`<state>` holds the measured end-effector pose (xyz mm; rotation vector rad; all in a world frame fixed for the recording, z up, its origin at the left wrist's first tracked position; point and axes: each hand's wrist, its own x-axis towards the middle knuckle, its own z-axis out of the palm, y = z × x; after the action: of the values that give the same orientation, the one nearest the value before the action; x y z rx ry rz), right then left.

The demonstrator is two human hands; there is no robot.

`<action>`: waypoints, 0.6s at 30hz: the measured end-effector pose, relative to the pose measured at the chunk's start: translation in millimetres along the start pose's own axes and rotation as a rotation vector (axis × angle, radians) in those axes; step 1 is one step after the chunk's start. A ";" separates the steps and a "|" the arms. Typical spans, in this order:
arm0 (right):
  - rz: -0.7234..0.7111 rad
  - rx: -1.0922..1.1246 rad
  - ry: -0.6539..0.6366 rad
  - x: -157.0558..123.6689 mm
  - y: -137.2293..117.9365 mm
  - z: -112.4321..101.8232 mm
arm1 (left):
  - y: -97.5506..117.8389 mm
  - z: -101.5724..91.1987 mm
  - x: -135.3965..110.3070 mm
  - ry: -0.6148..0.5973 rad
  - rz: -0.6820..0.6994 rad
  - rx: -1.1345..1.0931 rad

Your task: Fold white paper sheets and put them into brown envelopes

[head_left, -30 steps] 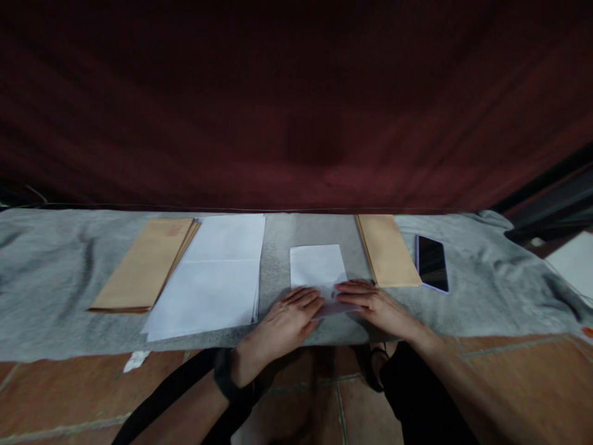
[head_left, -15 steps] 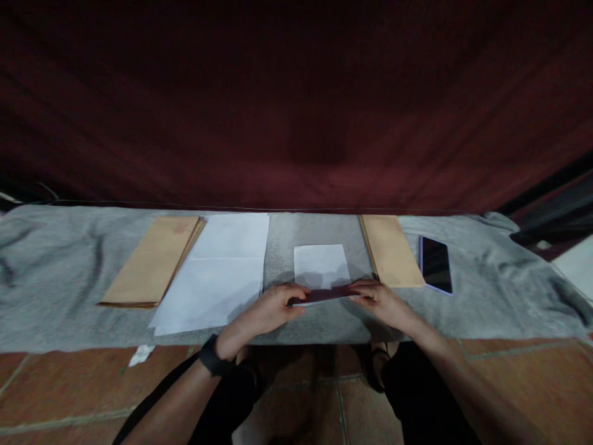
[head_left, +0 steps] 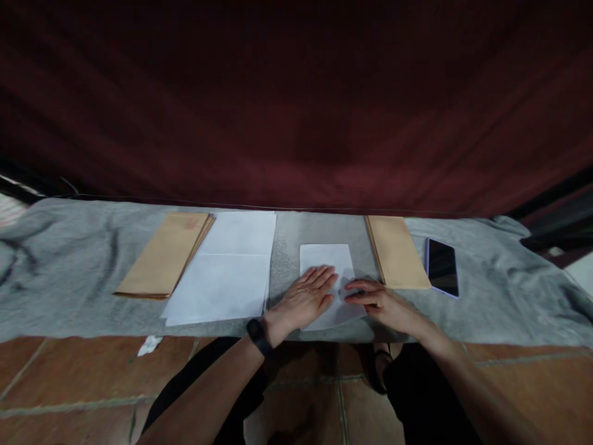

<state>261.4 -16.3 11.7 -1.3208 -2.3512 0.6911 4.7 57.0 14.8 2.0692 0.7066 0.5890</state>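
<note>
Brown envelopes left of paper stack, contents hidden. White sheet right of stack: my left hand flat on it, fingers extended; right hand half-curled at its edge, pinch unclear.

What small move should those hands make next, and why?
Perhaps press the left hand gently across the small white paper: its palm already faces down there, fingers outstretched, while the right hand, at the paper's right side, could steady it.
</note>
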 end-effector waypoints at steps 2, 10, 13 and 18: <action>0.006 -0.024 0.003 -0.3 -1.8 2.0 | -3.9 9.4 7.5 0.020 0.012 0.013; 0.051 -0.048 0.060 -0.5 -6.8 5.5 | -24.7 4.4 34.9 0.226 -0.079 -0.025; 0.101 0.125 0.124 0.8 -11.5 -5.0 | -32.5 -17.5 39.3 0.295 -0.207 0.031; 0.374 0.559 0.483 8.8 -19.8 -19.3 | -30.4 -62.8 39.7 0.300 -0.414 -0.191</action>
<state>253.4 -12.9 39.4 -1.4587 -1.4105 0.9246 -14.0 133.9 28.5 1.6106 1.1684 0.7017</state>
